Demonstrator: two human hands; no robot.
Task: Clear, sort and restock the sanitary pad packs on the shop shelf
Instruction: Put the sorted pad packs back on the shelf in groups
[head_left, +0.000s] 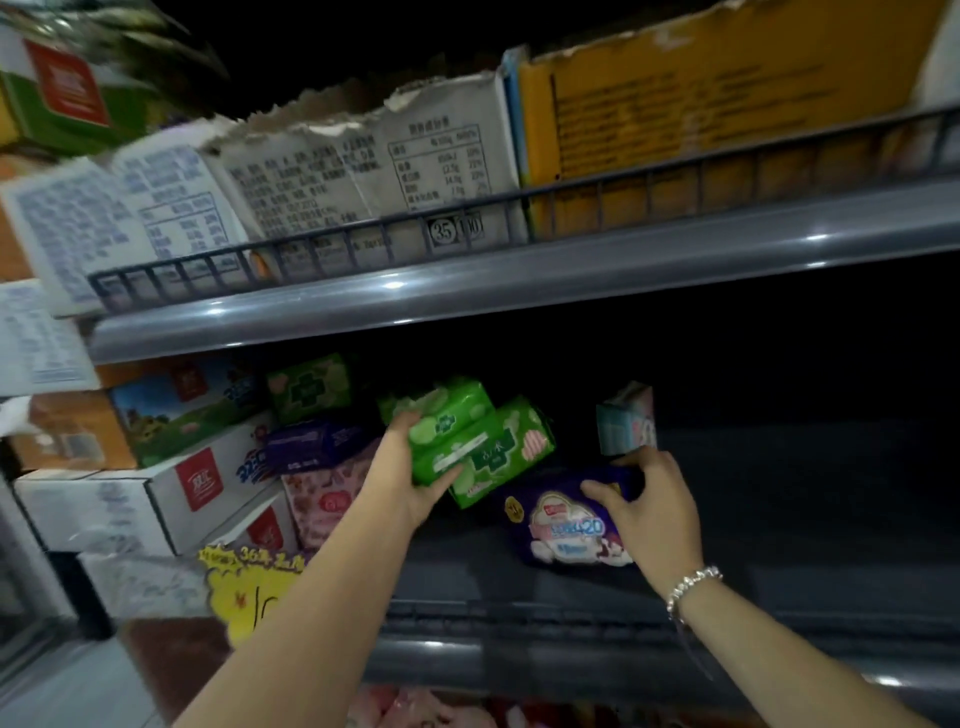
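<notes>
My left hand (410, 467) grips a green pad pack (451, 420) inside the dark middle shelf (779, 519), with a second green pack (511, 449) leaning against it on the right. My right hand (652, 506), a bead bracelet on its wrist, grips the top edge of a purple pad pack (563, 522) lying on the shelf floor. Behind that hand stands a small pale blue and pink pack (626, 421). Further left are another green pack (311, 387), a dark purple pack (317, 441) and a pink patterned pack (327, 499) stacked together.
Cardboard cartons (171, 467) are piled at the left of the shelf, with a yellow price tag (249, 582) below. The upper shelf (519, 270) has a wire rail and holds torn boxes (363, 171). The shelf's right half is dark.
</notes>
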